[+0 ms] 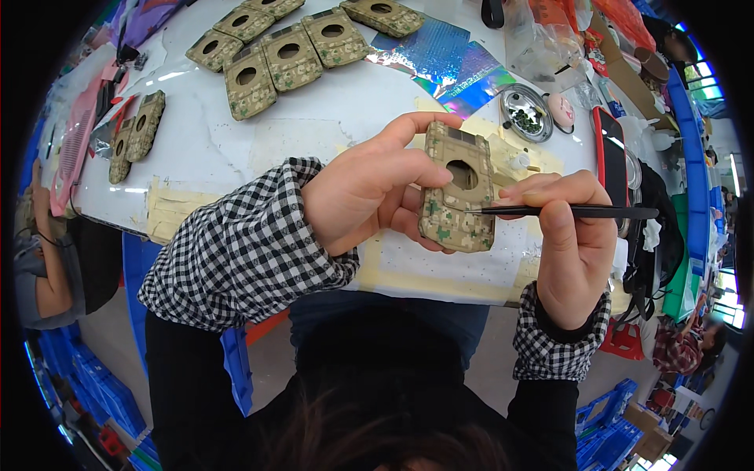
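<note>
A camouflage-patterned model tank hull (458, 210) with a round hole in its top is gripped by my left hand (377, 177), thumb along its side. My right hand (573, 228) pinches a pair of dark tweezers (585, 211). Their thin tip meets the hull's top surface, just below the round hole; whether it holds a tiny part I cannot tell. Beyond the hull, a round metal dish (526, 113) contains small dark green parts. Several matching hulls (290, 56) lie in rows at the far side of the table, and two more (144, 125) lie at the left.
Shiny holographic sheets (452, 71) lie behind my hands. A red-edged phone (610, 153) and a pink round object (561, 111) are at the right. A pink comb-like piece (77, 149) lies far left. Other people sit at both sides, and blue crates (609, 436) stand on the floor.
</note>
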Available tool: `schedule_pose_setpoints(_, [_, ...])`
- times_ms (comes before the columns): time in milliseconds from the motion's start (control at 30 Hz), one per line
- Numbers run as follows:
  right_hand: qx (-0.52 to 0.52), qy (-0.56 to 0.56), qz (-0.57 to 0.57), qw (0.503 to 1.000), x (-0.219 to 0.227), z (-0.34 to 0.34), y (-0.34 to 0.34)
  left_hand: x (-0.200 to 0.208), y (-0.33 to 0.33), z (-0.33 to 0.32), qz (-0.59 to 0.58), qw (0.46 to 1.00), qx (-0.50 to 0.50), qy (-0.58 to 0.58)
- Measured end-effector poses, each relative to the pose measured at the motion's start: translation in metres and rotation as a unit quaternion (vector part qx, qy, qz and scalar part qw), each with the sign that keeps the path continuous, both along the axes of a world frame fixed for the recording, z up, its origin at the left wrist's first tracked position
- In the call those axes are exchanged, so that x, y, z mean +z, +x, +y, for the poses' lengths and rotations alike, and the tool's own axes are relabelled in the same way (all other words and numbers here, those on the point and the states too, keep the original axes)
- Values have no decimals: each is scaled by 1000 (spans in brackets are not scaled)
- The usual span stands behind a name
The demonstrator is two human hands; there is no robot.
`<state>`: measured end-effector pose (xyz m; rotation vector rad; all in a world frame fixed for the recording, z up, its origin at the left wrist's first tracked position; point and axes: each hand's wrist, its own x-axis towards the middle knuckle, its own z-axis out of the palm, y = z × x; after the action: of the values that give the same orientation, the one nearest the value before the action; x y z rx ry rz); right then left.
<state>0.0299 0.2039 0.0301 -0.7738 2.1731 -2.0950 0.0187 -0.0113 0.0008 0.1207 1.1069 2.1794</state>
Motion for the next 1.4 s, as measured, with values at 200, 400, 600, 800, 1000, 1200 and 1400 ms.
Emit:
schedule_pose_setpoints(200, [8,-7,-6,1000,-2,-3,2,1,-1,-1,-4,1000,-8,-5])
schedule_pose_setpoints(400, [27,-3,-27,999,2,-5,0,4,1,1,-15,1000,13,-20])
schedule_pose_setpoints(600, [28,-1,-65,998,7,-6,-6,3,0,0,-16,1000,4,-25])
schedule_pose_setpoints(800, [43,12,-79,996,10,-7,-9,4,0,1,-22,999,8,-33])
schedule_pose_setpoints(1000, [40,23,-71,996,10,-7,-10,5,0,0,-18,999,6,-37])
schedule_pose_setpoints(1200, [35,57,-52,996,11,-7,-10,5,1,1,-20,999,12,-40])
schedule_pose_setpoints(1400, [24,87,-41,995,13,-6,-9,5,0,0,-15,999,5,-40])
